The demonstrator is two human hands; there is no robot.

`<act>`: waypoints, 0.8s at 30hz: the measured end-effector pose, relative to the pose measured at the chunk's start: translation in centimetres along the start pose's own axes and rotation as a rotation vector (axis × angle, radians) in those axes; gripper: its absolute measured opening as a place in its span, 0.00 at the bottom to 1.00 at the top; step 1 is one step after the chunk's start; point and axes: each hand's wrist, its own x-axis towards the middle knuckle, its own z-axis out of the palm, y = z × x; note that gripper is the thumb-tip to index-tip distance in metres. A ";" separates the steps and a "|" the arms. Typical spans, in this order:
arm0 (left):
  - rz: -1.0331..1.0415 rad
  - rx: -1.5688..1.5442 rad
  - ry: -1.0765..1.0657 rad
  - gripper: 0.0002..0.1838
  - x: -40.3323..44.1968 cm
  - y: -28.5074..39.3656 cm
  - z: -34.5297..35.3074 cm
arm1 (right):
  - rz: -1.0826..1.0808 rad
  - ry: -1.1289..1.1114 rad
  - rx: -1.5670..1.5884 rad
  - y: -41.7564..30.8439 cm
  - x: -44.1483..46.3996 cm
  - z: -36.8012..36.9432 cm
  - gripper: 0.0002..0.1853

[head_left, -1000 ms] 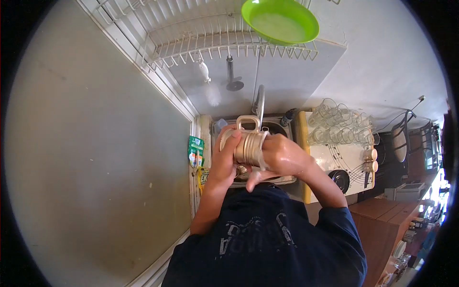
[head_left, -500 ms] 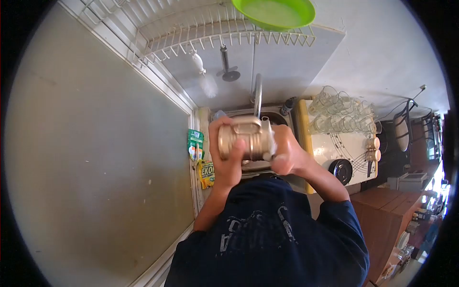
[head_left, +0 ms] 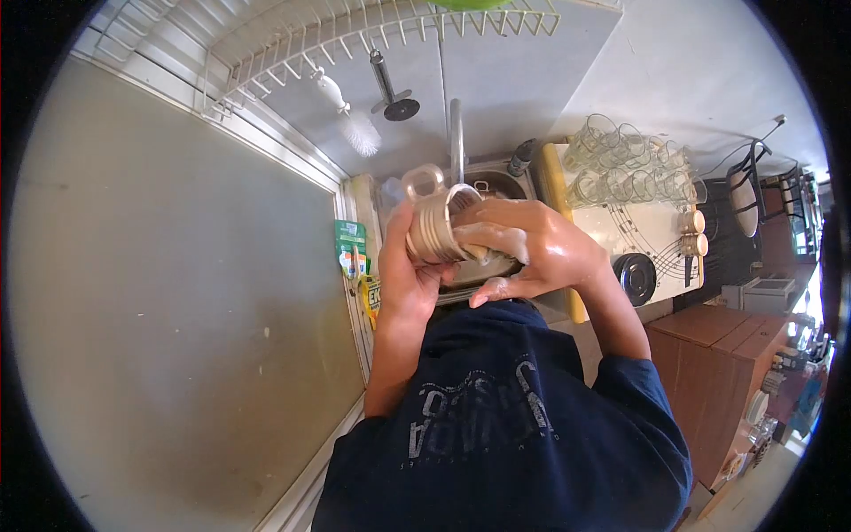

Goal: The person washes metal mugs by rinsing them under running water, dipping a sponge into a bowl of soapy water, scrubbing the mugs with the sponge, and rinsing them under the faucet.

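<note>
A beige ribbed mug [head_left: 429, 229] with a loop handle is tilted over the sink [head_left: 502, 184], its mouth toward the right. My left hand [head_left: 409, 288] is closed around its body from below. At the mouth is my right hand [head_left: 554, 248], wet and streaked with white suds. Its fingers are bent and reach into the mug, and their tips are hidden. Something pale shows under these fingers at the rim, too covered to identify. Behind the mug rises the metal faucet [head_left: 456, 142].
Rows of clear glass mugs [head_left: 629, 164] stand on the right counter, with a black lid [head_left: 635, 278] and two beige mugs [head_left: 693, 232] nearby. A green packet [head_left: 351, 241] and a yellow packet [head_left: 370, 300] lie left of the sink. Above hang a wire rack [head_left: 390, 31] and a white brush [head_left: 346, 115].
The mug has turned in my left hand, its handle now up and left and its mouth visible. My right hand has shifted from the mug's end to reach into its opening. The view has tilted down.
</note>
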 end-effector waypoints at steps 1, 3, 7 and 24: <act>0.020 -0.005 -0.003 0.21 0.2 -0.4 -0.2 | -0.001 0.001 0.002 -0.2 0.0 -0.2 0.35; 0.077 0.024 -0.024 0.21 0.1 -0.7 0.0 | 0.127 -0.138 -0.011 -0.8 0.1 -0.6 0.36; 0.303 0.136 -0.047 0.22 -0.8 -0.7 0.7 | 0.170 0.022 0.250 -1.2 -0.3 0.8 0.39; 0.238 0.213 -0.190 0.20 -1.8 1.1 1.1 | -0.034 -0.122 -0.041 -1.2 0.8 0.3 0.42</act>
